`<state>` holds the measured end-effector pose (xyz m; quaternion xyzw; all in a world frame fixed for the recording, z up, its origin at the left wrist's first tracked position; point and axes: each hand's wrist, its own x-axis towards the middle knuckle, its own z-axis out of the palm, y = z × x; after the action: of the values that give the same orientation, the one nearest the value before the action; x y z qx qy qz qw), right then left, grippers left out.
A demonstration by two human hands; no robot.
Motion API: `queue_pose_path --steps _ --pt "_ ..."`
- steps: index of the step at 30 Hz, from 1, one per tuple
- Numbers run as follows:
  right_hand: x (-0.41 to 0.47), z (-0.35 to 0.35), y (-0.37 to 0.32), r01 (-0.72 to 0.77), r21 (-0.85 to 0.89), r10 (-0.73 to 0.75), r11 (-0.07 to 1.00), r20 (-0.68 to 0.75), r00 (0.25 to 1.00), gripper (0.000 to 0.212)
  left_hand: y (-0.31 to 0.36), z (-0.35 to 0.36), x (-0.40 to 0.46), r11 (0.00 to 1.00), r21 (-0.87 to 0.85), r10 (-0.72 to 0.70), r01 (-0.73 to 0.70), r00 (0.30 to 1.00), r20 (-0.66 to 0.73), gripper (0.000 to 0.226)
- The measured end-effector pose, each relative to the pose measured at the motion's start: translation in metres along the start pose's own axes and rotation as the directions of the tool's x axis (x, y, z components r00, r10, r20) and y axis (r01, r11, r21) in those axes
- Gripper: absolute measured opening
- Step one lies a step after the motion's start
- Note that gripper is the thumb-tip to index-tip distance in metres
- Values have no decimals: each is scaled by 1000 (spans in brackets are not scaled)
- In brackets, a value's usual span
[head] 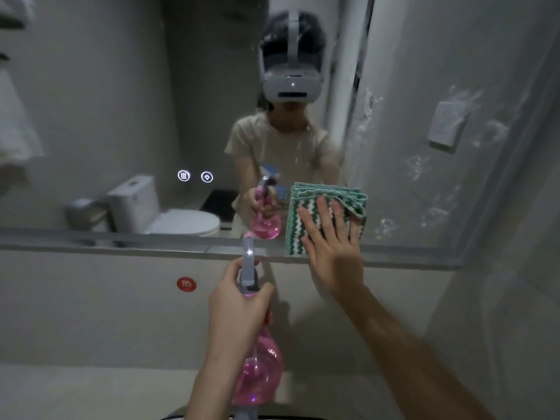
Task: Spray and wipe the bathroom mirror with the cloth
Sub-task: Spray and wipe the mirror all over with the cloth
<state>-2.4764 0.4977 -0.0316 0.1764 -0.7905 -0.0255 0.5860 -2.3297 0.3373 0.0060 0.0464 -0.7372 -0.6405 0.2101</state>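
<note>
Lower centre of frame: left hand (235, 301) wrapped around the neck of a pink translucent spray bottle (257, 371), fingers closed by the grey trigger head (248, 265), nozzle aimed up toward the glass. Bottle body hangs below the fist, tilted. Right of it, right hand (331, 241) lies flat with fingers spread, palm pressing a folded green-and-white zigzag cloth (315, 207) against the bathroom mirror (121, 101), near the mirror's lower edge at centre right of frame. Cloth's bottom edge reaches the grey ledge (121, 242) under the glass; its top right corner droops over the fingertips. Droplets and streaks show on the mirror above the cloth, centre of frame. Two lit round touch icons (195, 176) glow on the glass, left of centre. Reflected in the mirror: a person in a pale shirt wearing a white headset, a white toilet at lower left. Below the ledge, a red round sticker (186, 284) on the pale wall. Upper right of frame, a white wall switch (447, 124) on a scuffed wall.
</note>
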Motion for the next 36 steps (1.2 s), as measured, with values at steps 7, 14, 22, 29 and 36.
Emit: queue_pose_path --steps 7,14,22,29,36 --pt "4 19 -48 -256 -9 257 967 53 965 63 -9 -32 12 1000 -22 -3 2 998 -70 27" --pt "-3 39 -118 -138 -43 141 989 66 988 62 -28 -71 30 993 -101 -60 52 996 -72 24" --pt "30 47 -197 35 111 -34 993 -14 999 47 -45 -134 56 989 102 122 -105 975 -187 16" --pt "61 46 -253 72 186 -76 980 18 997 47 -43 -181 65 997 -24 63 -69 979 -196 15" --pt "68 50 -255 95 212 -142 973 217 966 58 -49 -195 70 998 -49 16 -27 977 -213 22"
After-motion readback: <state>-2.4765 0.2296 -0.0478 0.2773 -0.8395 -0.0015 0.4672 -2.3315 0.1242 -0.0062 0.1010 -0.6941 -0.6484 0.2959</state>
